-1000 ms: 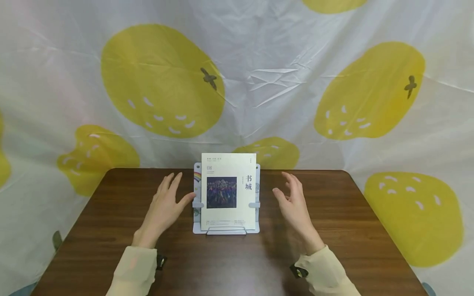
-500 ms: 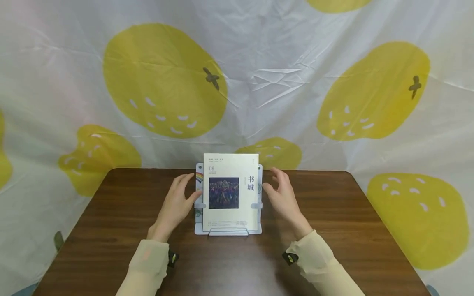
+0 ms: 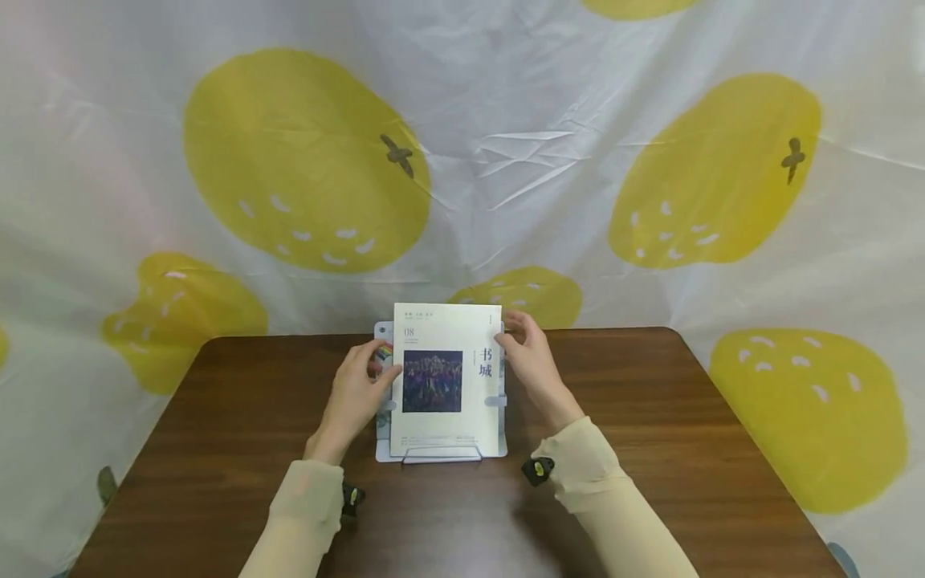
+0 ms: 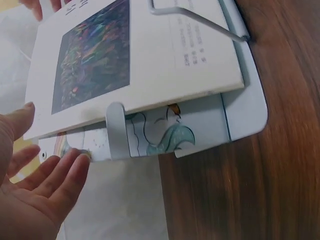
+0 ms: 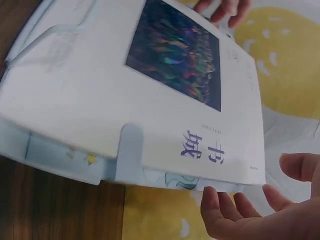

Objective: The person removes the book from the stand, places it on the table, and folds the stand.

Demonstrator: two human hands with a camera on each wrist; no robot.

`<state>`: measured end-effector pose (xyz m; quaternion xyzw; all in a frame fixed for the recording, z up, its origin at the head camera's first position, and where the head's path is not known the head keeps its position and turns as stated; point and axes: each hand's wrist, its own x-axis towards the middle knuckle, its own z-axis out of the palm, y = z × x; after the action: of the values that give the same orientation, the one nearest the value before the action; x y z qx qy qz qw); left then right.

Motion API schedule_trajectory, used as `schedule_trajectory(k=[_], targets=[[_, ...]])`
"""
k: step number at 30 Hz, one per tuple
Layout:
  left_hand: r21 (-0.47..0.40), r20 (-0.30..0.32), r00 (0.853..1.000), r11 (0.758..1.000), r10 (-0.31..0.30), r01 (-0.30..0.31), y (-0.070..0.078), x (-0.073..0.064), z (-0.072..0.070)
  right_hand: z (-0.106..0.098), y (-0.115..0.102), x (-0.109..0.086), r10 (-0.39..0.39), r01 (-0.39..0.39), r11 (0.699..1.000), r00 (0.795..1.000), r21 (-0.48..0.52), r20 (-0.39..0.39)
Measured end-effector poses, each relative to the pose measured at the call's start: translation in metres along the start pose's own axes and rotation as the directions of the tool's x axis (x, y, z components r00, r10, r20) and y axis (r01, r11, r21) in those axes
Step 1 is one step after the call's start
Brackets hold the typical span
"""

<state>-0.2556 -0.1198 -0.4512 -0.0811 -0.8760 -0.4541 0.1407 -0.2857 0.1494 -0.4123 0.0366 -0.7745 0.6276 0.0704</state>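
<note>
The book (image 3: 446,380) leaned back on its stand (image 4: 202,120) near the far side of the desk (image 3: 238,433), its lower edge behind the wire bracket (image 4: 187,11), and I judged the likeliest trouble to be those holders. The left clip (image 4: 116,130) and the right clip (image 5: 129,152) hooked over the front of the cover, so a straight pull toward me could have bent its edges or dragged the stand along. My fingers lay beside the stand's rim as well as the book's, and closing carelessly could have pinched both together. A harder push from one side might have twisted the stand, and pressing back up there might have tipped it. As for pose, both forearms slanted inward from the near corners, palms facing each other across the book. My left grip (image 3: 354,393) was loosely spread, thumb at the cover's left edge, fingers reaching toward the patterned panel behind. My right grip (image 3: 533,361) stood a little higher, also unclosed, thumb raised and fingertips by the stand's right rim. Whether those fingertips pressed on it or only came close, I couldn't fairly say from that angle.
</note>
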Motion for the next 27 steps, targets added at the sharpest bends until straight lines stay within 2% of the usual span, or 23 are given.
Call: schedule_trajectory(k=[5, 13, 19, 27], targets=[[0.008, -0.035, 0.998, 0.999, -0.046, 0.046, 0.002, 0.001, 0.004, 0.005, 0.001, 0.008, 0.019, -0.021, 0.999, 0.999, -0.050, -0.043], [-0.018, -0.021, 0.992, 0.992, -0.128, 0.128, 0.004, 0.002, 0.015, 0.010, 0.001, 0.022, 0.031, -0.038, 0.993, 0.998, -0.115, -0.062], [-0.007, -0.058, 0.989, 0.990, -0.139, 0.139, 0.004, 0.004, 0.021, 0.011, 0.001, 0.029, 0.014, -0.025, 0.993, 0.995, -0.113, -0.098], [-0.019, -0.109, 0.985, 0.991, -0.131, 0.129, 0.003, 0.006, 0.025, 0.011, -0.001, 0.029, -0.011, -0.008, 0.994, 0.986, -0.113, -0.167]])
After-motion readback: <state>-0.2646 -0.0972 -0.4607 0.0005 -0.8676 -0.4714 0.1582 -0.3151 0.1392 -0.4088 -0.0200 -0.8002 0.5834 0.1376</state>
